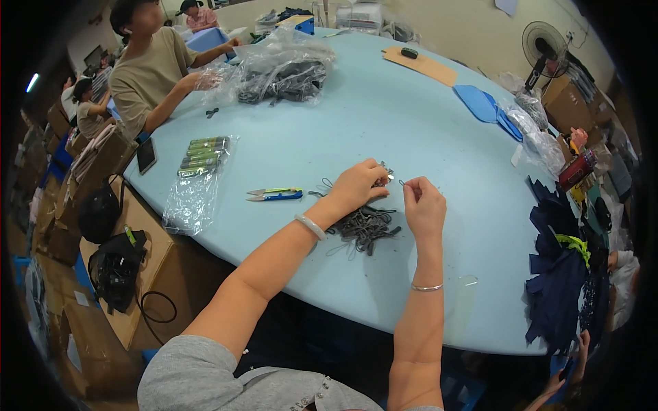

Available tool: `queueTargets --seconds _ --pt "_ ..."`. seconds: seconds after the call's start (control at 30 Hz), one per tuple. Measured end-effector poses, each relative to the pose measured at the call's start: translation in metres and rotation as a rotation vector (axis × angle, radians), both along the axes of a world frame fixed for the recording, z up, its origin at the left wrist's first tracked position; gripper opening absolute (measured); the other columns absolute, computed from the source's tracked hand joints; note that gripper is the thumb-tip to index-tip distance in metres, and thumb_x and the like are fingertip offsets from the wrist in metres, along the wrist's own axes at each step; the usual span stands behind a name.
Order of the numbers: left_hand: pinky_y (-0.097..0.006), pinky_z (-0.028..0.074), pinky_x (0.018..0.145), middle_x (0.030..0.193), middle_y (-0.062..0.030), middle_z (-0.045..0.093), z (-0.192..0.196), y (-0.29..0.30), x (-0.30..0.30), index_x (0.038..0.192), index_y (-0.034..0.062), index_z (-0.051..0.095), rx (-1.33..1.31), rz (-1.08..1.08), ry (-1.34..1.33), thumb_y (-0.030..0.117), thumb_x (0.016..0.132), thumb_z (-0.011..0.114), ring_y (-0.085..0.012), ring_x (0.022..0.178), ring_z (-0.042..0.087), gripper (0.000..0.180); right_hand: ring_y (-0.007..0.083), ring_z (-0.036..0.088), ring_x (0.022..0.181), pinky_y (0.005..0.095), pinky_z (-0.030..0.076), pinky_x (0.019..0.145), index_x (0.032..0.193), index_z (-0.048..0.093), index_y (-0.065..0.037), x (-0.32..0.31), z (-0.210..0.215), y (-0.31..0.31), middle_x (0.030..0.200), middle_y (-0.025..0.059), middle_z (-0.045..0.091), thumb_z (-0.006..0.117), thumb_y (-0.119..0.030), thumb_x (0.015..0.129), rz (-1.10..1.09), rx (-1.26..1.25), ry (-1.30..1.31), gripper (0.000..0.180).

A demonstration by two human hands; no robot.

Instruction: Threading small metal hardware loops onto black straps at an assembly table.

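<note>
Cords [363,226], dark grey and tangled, lie in a heap on the pale blue table [384,116] just under both hands. Left hand [358,186] is closed on a small metal piece with a cord end; right hand [423,203] pinches a thin loop toward it. Threading seems under way; joining them needs a steady, fine pinch. Snips [274,195] lie near, left of the heap.

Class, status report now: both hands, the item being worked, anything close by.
Left hand pinching small metal piece. Right hand pinching thin dark cord end. Grey cord pile beneath hands on pale blue table. Blue-handled snips lying left, apart.
</note>
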State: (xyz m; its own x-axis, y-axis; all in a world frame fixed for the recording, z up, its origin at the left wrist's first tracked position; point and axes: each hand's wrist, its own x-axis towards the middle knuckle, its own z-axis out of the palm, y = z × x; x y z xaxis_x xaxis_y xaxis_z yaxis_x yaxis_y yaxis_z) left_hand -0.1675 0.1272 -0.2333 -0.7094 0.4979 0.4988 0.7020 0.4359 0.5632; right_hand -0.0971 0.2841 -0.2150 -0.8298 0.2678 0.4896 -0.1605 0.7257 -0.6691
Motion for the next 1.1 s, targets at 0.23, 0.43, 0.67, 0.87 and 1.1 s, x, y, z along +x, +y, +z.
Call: queueTargets --seconds 0.23,0.43,0.67,0.87,1.1 --pt "-0.027 0.051 0.067 0.087 -0.0059 0.066 0.02 -0.018 0.002 0.095 0.0044 0.066 0.221 -0.093 -0.438 0.014 0.08 0.069 -0.0156 0.078 0.064 0.018 0.0115 0.058 0.061 0.0258 0.046 0.057 0.084 0.061 0.001 0.003 0.005 -0.012 0.071 0.0056 0.063 0.061 -0.011 0.086 0.124 -0.379 -0.087 0.012" --pt "-0.025 0.055 0.079 0.099 -0.0105 0.065 0.034 -0.041 -0.002 0.107 -0.0034 0.062 0.796 -0.281 -0.955 0.008 0.088 0.061 -0.0145 0.088 0.065 0.022 0.0071 0.055 0.063 0.0205 0.044 0.057 0.087 0.061 0.0 0.013 0.024 -0.031 0.075 0.0009 0.061 0.061 -0.014 0.087 0.28 -0.777 -0.187 0.015" --pt "-0.025 0.055 0.08 0.098 -0.0102 0.065 0.039 -0.041 0.001 0.111 -0.0035 0.06 0.747 -0.391 -1.108 0.008 0.089 0.06 -0.0146 0.087 0.066 0.025 0.0065 0.053 0.064 0.0197 0.043 0.059 0.088 0.062 0.001 0.014 0.025 -0.028 0.075 0.0005 0.06 0.062 -0.015 0.087 0.307 -0.77 -0.149 0.015" --pt "-0.024 0.055 0.078 0.093 -0.0096 0.067 0.038 -0.041 0.001 0.109 -0.0025 0.062 0.675 -0.424 -1.101 0.01 0.089 0.06 -0.0129 0.082 0.066 0.023 0.0064 0.053 0.064 0.0196 0.044 0.058 0.087 0.063 0.001 0.015 0.028 -0.031 0.076 0.0005 0.061 0.062 -0.014 0.087 0.343 -0.732 -0.145 0.015" --pt "-0.023 0.055 0.076 0.091 -0.0092 0.068 0.039 -0.043 0.001 0.108 -0.0022 0.064 0.615 -0.455 -1.082 0.012 0.09 0.06 -0.0119 0.08 0.065 0.024 0.0059 0.055 0.063 0.0206 0.046 0.057 0.084 0.064 0.001 0.015 0.028 -0.03 0.073 0.0005 0.062 0.063 -0.015 0.085 0.339 -0.665 -0.188 0.016"
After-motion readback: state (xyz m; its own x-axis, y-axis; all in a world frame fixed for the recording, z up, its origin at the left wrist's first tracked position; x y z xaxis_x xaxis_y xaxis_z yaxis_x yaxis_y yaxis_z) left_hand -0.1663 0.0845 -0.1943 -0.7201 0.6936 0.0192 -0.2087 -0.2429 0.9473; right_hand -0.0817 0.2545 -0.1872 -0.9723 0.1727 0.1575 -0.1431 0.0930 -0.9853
